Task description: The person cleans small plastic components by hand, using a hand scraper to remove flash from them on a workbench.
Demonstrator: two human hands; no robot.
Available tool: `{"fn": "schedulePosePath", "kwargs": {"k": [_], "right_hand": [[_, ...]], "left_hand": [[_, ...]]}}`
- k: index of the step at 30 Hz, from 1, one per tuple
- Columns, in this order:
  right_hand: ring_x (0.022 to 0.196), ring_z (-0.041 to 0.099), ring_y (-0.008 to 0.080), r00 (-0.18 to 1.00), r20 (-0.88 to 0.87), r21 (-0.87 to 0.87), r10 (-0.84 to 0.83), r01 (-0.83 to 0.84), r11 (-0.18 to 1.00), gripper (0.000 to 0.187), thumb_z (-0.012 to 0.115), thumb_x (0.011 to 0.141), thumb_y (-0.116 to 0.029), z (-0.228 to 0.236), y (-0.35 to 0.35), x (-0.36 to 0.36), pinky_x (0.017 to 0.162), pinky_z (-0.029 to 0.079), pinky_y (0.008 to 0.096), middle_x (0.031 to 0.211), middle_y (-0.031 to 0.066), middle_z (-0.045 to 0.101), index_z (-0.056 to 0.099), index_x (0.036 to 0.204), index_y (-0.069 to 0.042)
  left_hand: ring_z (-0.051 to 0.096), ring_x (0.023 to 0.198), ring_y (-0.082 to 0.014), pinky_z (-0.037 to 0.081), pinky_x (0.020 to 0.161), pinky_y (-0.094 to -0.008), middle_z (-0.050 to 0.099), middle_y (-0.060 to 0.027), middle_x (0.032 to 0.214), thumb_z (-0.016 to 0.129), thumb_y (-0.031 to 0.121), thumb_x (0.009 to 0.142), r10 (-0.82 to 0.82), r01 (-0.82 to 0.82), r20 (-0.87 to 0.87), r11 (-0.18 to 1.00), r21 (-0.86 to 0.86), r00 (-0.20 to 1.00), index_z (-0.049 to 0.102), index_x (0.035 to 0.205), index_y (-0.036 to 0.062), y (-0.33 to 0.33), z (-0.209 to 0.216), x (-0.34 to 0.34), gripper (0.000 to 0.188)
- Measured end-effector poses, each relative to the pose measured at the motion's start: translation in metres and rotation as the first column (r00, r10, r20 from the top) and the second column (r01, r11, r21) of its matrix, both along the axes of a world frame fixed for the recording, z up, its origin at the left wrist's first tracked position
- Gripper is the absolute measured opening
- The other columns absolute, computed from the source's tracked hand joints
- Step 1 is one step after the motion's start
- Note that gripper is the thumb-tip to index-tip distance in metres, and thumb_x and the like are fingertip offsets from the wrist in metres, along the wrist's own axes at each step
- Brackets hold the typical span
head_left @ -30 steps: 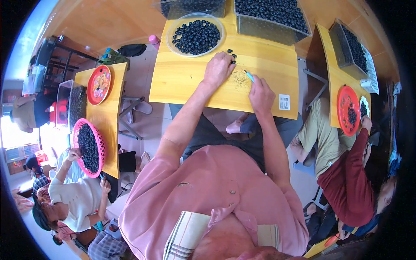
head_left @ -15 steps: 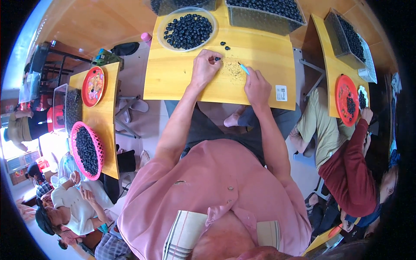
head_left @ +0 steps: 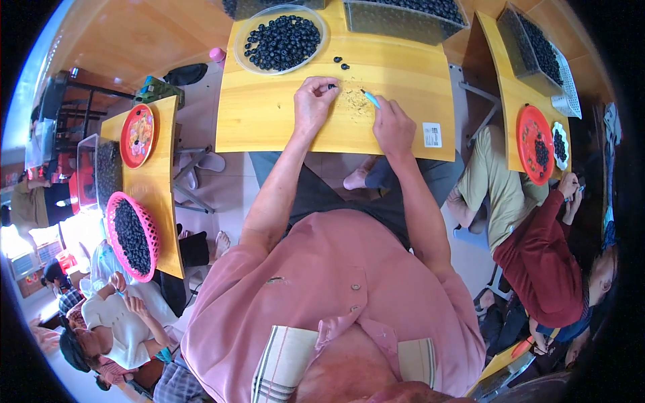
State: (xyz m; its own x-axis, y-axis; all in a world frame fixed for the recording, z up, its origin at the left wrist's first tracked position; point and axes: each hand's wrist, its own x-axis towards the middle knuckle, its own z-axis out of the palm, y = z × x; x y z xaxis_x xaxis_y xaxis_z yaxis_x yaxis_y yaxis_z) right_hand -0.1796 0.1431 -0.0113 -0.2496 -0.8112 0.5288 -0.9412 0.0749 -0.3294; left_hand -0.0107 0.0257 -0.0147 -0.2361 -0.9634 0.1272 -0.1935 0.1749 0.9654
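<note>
My left hand [head_left: 314, 106] rests over the yellow table [head_left: 252, 121] with a small black bead-like piece [head_left: 332, 86] pinched between thumb and fingertips. In my right hand [head_left: 394, 127] is a slim light-blue tool [head_left: 371, 99] with a dark tip, held like a pen and aimed toward the left hand. Its tip is apart from the piece, and its exact kind is too small to make out. Brown crumbs [head_left: 353, 107] lie scattered between the hands. Beyond them sit two loose black pieces [head_left: 341, 64]. A clear round bowl [head_left: 250, 64] at the far left holds many more.
Clear bins of black pieces [head_left: 403, 25] line the table's far edge. A white label [head_left: 432, 135] lies near the right edge. Side tables carry red trays [head_left: 138, 136], a pink basket [head_left: 153, 236] and another bin [head_left: 534, 64]. People sit at both sides.
The view has shifted slightly, moving the table up and left. The tool's tip has come a little farther from the table edge. Both hands keep their grips.
</note>
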Motion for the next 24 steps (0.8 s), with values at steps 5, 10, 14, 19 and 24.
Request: {"fn": "schedulePosePath", "kwargs": {"k": [5,10,14,19,24], "right_hand": [[0.071,0.069,0.0298,1.0,0.002,0.016,0.0,0.0,1.0,0.02,0.065,0.091,-0.012,-0.001,0.0,-0.001,0.059,0.056,0.0432,0.081,0.0081,0.064,0.07,0.11,-0.012],[0.071,0.069,0.0297,1.0,0.008,0.022,-0.001,0.001,1.0,0.02,0.066,0.09,-0.012,0.0,0.0,-0.001,0.06,0.056,0.0438,0.081,0.0082,0.064,0.07,0.109,-0.012],[0.071,0.069,0.029,1.0,0.003,0.011,0.003,-0.004,1.0,0.021,0.067,0.089,-0.012,-0.002,0.0,-0.001,0.06,0.056,0.0426,0.082,0.0079,0.064,0.069,0.11,-0.012],[0.071,0.069,0.0286,1.0,0.018,0.041,0.01,-0.01,0.999,0.025,0.068,0.088,-0.012,-0.002,0.0,-0.002,0.06,0.056,0.0416,0.083,0.0075,0.064,0.069,0.113,-0.012],[0.072,0.069,0.0287,1.0,0.019,0.044,0.01,-0.01,0.999,0.026,0.069,0.088,-0.012,-0.002,0.0,-0.003,0.06,0.056,0.0417,0.083,0.0076,0.064,0.069,0.114,-0.012]], "left_hand": [[0.062,0.076,-0.0079,0.053,0.073,-0.024,0.07,-0.006,0.103,0.079,0.003,0.086,0.031,-0.025,-0.073,0.997,0.072,0.997,0.079,0.102,-0.0003,0.002,0.0,0.003,0.016],[0.065,0.077,-0.0122,0.055,0.073,-0.0264,0.07,-0.0084,0.103,0.078,0.002,0.086,0.089,-0.089,0.021,0.996,-0.013,0.996,0.079,0.101,-0.0002,0.007,0.003,0.004,0.015],[0.068,0.082,-0.0244,0.056,0.077,-0.0336,0.07,-0.0141,0.104,0.074,-0.001,0.085,0.035,0.016,0.231,0.977,-0.213,0.972,0.078,0.099,0.0004,0.008,0.009,0.011,0.015],[0.066,0.093,-0.0404,0.055,0.086,-0.0441,0.069,-0.0199,0.104,0.066,-0.007,0.082,0.021,0.171,0.365,0.857,-0.486,0.931,0.074,0.096,0.001,0.012,0.012,0.014,0.018],[0.069,0.092,-0.0337,0.057,0.084,-0.0399,0.07,-0.0172,0.103,0.068,-0.006,0.084,0.002,0.083,0.244,0.938,-0.337,0.97,0.076,0.097,0.0015,0.013,0.009,0.014,0.016]]}}
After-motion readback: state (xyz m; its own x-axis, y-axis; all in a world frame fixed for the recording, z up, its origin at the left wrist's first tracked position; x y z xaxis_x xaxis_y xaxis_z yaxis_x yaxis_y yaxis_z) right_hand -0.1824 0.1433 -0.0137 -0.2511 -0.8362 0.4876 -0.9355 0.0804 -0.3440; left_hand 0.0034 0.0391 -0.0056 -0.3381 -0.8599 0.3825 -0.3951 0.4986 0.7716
